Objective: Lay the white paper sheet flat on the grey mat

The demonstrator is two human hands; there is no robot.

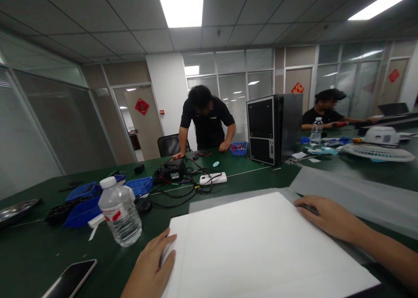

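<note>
A large flat white board point(235, 241) lies in front of me, with a dark edge showing at its near right corner. My left hand point(152, 263) grips its left edge, thumb towards the top face and fingers along the side. At the far right edge, my right hand point(321, 213) has its fingers curled against the board. A small dark patch shows between those fingers and the thumb; I cannot tell what it is. Translucent grey sheeting point(352, 198) lies beneath and beyond the board.
Left of the board stand a water bottle point(119, 213), a phone point(72, 280) and blue bins point(83, 211). Cables and a white power strip point(214, 178) lie beyond it. A computer tower point(274, 130) stands farther back. One person point(207, 121) leans on the table; another sits at right.
</note>
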